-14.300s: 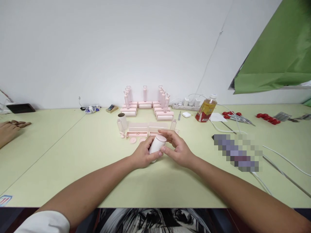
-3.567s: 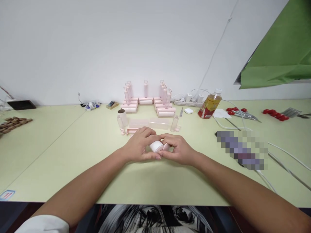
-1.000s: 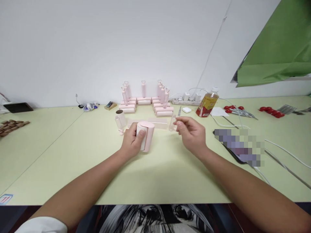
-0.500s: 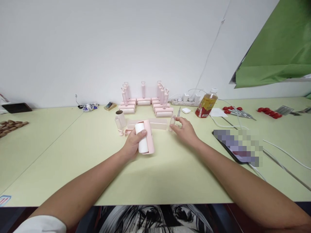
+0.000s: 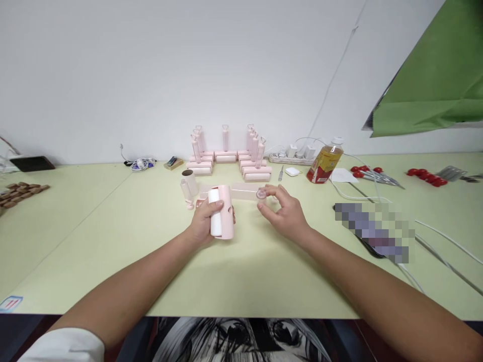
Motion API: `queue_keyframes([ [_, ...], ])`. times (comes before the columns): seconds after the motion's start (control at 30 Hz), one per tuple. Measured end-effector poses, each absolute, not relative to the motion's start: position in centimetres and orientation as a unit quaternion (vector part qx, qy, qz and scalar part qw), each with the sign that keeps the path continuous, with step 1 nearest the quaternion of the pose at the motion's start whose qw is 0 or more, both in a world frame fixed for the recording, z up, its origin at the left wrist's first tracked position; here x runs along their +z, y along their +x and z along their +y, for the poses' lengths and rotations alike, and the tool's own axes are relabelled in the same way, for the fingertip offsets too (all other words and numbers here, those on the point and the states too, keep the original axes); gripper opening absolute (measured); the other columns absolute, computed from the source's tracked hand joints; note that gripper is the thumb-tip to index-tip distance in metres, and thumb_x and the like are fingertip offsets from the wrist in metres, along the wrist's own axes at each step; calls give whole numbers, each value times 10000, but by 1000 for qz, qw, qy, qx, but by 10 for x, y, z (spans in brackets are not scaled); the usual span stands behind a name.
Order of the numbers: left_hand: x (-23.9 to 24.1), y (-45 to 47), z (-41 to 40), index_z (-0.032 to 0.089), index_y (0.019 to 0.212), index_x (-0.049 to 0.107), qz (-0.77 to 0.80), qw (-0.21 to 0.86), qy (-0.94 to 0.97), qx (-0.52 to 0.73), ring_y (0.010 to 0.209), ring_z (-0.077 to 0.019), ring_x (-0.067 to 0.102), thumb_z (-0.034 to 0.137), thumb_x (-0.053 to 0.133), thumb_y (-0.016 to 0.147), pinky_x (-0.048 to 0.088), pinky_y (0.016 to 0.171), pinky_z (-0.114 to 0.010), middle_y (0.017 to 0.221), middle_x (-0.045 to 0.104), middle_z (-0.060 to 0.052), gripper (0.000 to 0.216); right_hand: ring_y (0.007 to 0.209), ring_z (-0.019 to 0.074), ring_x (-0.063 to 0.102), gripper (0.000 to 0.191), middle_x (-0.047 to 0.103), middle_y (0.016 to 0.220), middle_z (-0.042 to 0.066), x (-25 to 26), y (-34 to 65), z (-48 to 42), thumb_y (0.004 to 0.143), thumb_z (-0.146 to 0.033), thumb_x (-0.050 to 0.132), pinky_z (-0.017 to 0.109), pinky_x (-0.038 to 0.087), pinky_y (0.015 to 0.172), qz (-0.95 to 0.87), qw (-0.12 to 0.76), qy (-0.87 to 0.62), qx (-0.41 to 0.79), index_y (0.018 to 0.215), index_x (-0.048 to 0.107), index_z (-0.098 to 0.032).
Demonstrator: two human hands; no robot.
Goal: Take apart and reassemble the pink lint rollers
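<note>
My left hand [image 5: 202, 223] is wrapped round a lint roller head, a white roll [image 5: 215, 216] in a pink cover [image 5: 227, 216], held tilted above the table. A small notch shows in the cover's right side. To the right of it, my right hand [image 5: 289, 213] pinches a clear pinkish handle [image 5: 261, 195] between thumb and fingertips, its round end facing me. The handle and the roller head are apart. Behind my left hand stand a roll with a cardboard core [image 5: 190, 182] and another clear handle [image 5: 185, 190]. A translucent pink strip [image 5: 245, 190] lies behind both hands.
Several complete pink lint rollers [image 5: 225, 157] stand along the wall. Rightward are a screwdriver-like tool [image 5: 281, 173], a power strip [image 5: 290, 160], a drink bottle [image 5: 325, 163], a phone [image 5: 372, 231] with cables and red-handled tools [image 5: 372, 173]. Wooden pieces [image 5: 22, 193] lie far left.
My right hand has turned the handle so its round end points toward me, and moved it slightly nearer the roller head. My left hand has rotated the head, showing more of the pink cover.
</note>
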State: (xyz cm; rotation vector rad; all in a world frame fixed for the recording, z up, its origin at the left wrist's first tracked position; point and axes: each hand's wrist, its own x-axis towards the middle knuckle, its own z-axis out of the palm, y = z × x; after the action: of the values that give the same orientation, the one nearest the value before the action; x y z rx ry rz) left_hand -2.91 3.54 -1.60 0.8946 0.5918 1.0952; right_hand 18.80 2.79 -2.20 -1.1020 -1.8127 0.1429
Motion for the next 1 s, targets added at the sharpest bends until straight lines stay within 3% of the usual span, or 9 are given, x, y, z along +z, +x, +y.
queue_keyframes([
  [0.1, -15, -30, 34, 140, 912, 561, 260, 724, 404, 494, 511, -176, 606, 365, 717, 627, 493, 469, -287, 641, 621, -18, 395, 986, 233, 666, 155, 702, 961, 24, -17, 180, 12, 820, -235, 603, 539, 342, 1076, -775, 486, -399, 55, 958, 535, -255],
  [0.27, -13, -31, 33, 138, 925, 571, 260, 731, 409, 482, 482, -177, 601, 370, 717, 609, 491, 441, -290, 636, 613, -11, 418, 886, 212, 660, 175, 691, 916, 25, -14, 176, 5, 803, -224, 624, 531, 387, 1040, -799, 479, -361, 33, 955, 542, -250],
  [0.43, -14, -32, 34, 127, 937, 587, 263, 731, 418, 471, 483, -183, 603, 380, 718, 608, 488, 441, -296, 632, 618, -19, 434, 818, 216, 609, 145, 662, 852, 42, -11, 176, 6, 800, -203, 617, 443, 478, 863, -815, 471, -337, 18, 924, 548, -234],
  [0.57, -15, -31, 33, 132, 936, 589, 281, 727, 409, 474, 486, -174, 594, 374, 723, 607, 498, 456, -305, 629, 618, -23, 429, 762, 203, 580, 98, 635, 794, 39, -9, 176, 5, 823, -221, 598, 361, 478, 722, -831, 451, -323, 21, 909, 555, -230],
  [0.77, -15, -31, 33, 142, 876, 563, 299, 712, 424, 474, 488, -161, 573, 377, 740, 578, 488, 468, -303, 622, 604, -20, 419, 711, 170, 587, 104, 633, 774, 28, -12, 179, 6, 843, -260, 605, 302, 474, 655, -840, 437, -314, 68, 938, 602, -218],
  [1.0, -23, -29, 37, 163, 844, 530, 360, 656, 454, 484, 521, -134, 539, 355, 783, 565, 410, 494, -254, 630, 569, 11, 423, 685, 188, 549, 89, 628, 746, 55, -2, 181, 2, 841, -224, 572, 304, 437, 618, -868, 362, -337, -45, 905, 625, -192],
])
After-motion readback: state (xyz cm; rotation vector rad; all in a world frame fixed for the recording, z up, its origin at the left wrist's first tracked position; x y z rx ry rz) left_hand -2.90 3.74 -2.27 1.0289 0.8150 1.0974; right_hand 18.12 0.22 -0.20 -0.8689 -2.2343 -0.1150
